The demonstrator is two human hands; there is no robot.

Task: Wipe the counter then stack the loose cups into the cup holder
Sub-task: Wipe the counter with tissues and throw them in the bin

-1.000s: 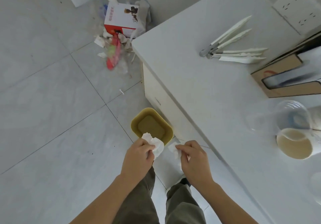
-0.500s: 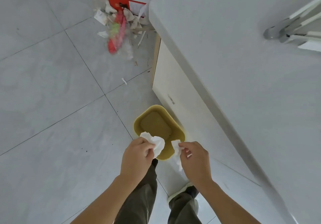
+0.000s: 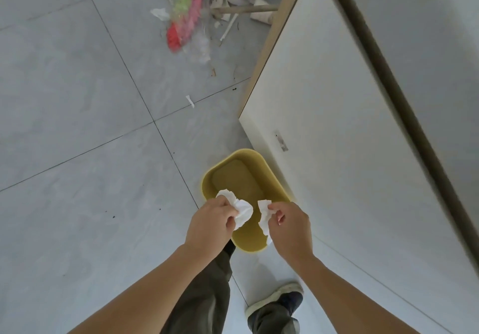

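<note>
White counter (image 3: pixel 427 48) edge runs right of yellow bin (image 3: pixel 274 178); cabinet front (image 3: pixel 324 126) beside bin. Left hand (image 3: pixel 210 223) grip pinching crumpled tissue (image 3: pixel 239 208) over bin; right hand (image 3: pixel 290 226) grip pinching smaller tissue scrap (image 3: pixel 264 213) over bin's near rim.
</note>
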